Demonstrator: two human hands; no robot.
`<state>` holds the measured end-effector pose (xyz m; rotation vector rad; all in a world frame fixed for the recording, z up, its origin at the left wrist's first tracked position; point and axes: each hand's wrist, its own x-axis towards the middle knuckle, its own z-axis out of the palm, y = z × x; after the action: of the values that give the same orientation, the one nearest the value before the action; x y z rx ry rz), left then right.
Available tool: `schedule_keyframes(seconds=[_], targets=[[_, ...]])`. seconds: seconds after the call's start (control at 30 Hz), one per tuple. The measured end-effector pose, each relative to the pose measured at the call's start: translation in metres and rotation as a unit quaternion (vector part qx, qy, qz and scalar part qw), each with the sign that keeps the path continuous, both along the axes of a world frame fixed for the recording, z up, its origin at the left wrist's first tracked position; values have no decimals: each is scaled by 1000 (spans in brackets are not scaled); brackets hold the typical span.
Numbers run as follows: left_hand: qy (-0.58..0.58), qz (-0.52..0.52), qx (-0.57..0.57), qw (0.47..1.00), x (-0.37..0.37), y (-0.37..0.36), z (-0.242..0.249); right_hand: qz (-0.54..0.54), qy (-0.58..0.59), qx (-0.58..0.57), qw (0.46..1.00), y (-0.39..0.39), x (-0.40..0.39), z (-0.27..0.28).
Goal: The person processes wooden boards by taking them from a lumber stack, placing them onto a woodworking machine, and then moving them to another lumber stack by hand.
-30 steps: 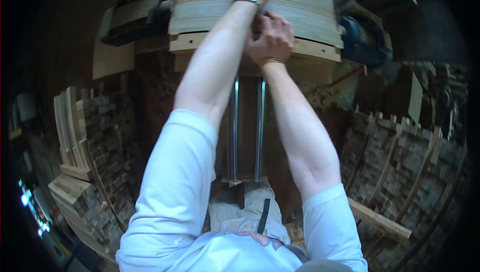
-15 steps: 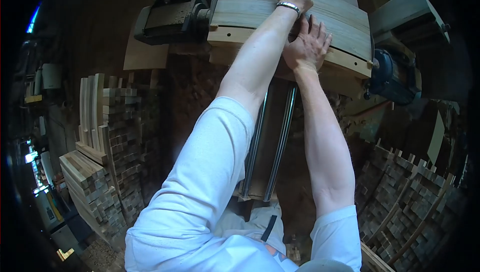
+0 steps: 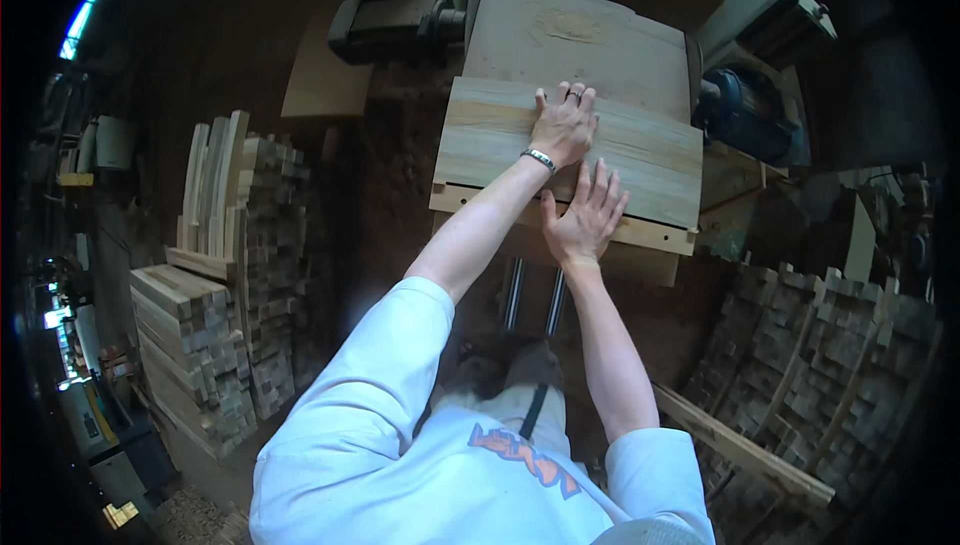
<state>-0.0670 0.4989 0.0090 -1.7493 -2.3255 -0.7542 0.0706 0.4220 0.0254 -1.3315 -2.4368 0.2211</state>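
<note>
My left hand [image 3: 565, 128], with a ring and a metal bracelet, lies flat with fingers spread on a pale wooden panel [image 3: 645, 160]. My right hand [image 3: 588, 223] is just below it, at the panel's near edge. Its fingers reach over the panel, and its palm is against the wooden fence strip [image 3: 650, 234] along that edge. The panel rests across a sliding table [image 3: 520, 30], whose bare top shows beyond it with a patch of sawdust [image 3: 572, 27]. Both hands are open, pressing rather than gripping.
Motor units flank the table, a grey one [image 3: 395, 30] on the left and a blue one [image 3: 750, 105] on the right. Steel rails [image 3: 556, 303] run beneath. Stacked wood blocks stand left [image 3: 190, 355] and right [image 3: 790, 365]; a long batten [image 3: 745, 442] lies lower right.
The sliding table, the panel and both my hands have come back towards my body. More of the table top and the far rails now show beyond the panel. My hands stay on the wood.
</note>
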Motion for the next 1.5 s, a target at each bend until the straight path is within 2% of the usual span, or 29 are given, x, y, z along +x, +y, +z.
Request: schedule_keyframes(seconds=[0.13, 0.17, 0.27, 0.33, 0.37, 0.43, 0.57, 0.63, 0.67, 0.7, 0.77, 0.8, 0.83, 0.87, 0.9, 0.93, 0.97, 1.03, 1.1, 1.13, 1.2, 1.23, 1.3, 1.37, 1.4, 1.43, 1.5], targets=[[1, -11, -28, 1000, 51, -78, -5, -28, -43, -33, 998, -68, 53, -1], [0, -45, -29, 999, 60, -95, -4, -48, -56, -25, 997, -78, 64, -5], [8, -112, -23, 993, 80, -144, 5, -200, -92, -24, 975, -63, 120, -5], [24, -164, -26, 986, 90, -178, 13, -287, -108, -117, 944, -39, 161, 8], [23, -171, -27, 985, 97, -188, 14, -315, -72, -175, 930, -29, 179, 18], [13, -156, -52, 986, 114, -209, 13, -274, -107, -317, 902, -15, 202, 40], [12, -144, -62, 987, 126, -228, 13, -255, -135, -315, 904, -13, 210, 37], [10, -129, -62, 990, 123, -227, 14, -244, -95, -298, 918, -10, 204, 46], [13, -125, -66, 990, 123, -229, 14, -212, -33, -348, 913, -1, 210, 42], [-7, -143, -64, 988, 120, -231, 19, -205, -29, -351, 913, -3, 210, 35], [-17, -149, -61, 987, 114, -229, 34, -192, 25, -196, 961, -12, 215, 28], [42, -185, -112, 975, 110, -232, 45, -118, 41, -71, 990, -35, 207, 44], [99, -212, -165, 958, 105, -237, 53, -37, 62, 56, 996, -68, 197, 62], [78, -229, -200, 949, 103, -236, 58, 58, 86, 87, 991, -96, 195, 57], [54, -232, -233, 943, 102, -227, 61, 152, 153, -80, 973, -122, 195, 50], [38, -239, -237, 941, 102, -221, 53, 242, 106, -118, 957, -149, 192, 56], [20, -246, -239, 939, 101, -217, 46, 264, 50, -115, 956, -167, 191, 49], [-3, -246, -287, 926, 96, -210, 52, 274, -33, -73, 958, -172, 196, 31], [-121, -250, -324, 904, 81, -203, 62, 284, -109, -62, 950, -160, 198, 21], [-124, -234, -315, 911, 79, -207, 68, 296, -121, -79, 944, -153, 200, 22], [-258, -192, -364, 874, 72, -220, 84, 341, -112, -63, 931, -135, 198, 24], [-263, -181, -353, 880, 66, -236, 92, 371, -96, -60, 922, -129, 194, 22], [-473, -179, -326, 799, 48, -290, 106, 394, -74, -14, 916, -115, 184, 15], [-571, -189, -265, 754, 37, -346, 98, 401, -172, -66, 897, -97, 172, 21], [-600, -179, -216, 749, 34, -381, 106, 437, -91, -62, 893, -97, 161, 32], [-627, -169, -166, 742, 33, -417, 116, 447, -91, -48, 889, -97, 148, 44], [-655, -122, -126, 735, 28, -485, 140, 320, -117, -252, 906, -106, 123, 63]])
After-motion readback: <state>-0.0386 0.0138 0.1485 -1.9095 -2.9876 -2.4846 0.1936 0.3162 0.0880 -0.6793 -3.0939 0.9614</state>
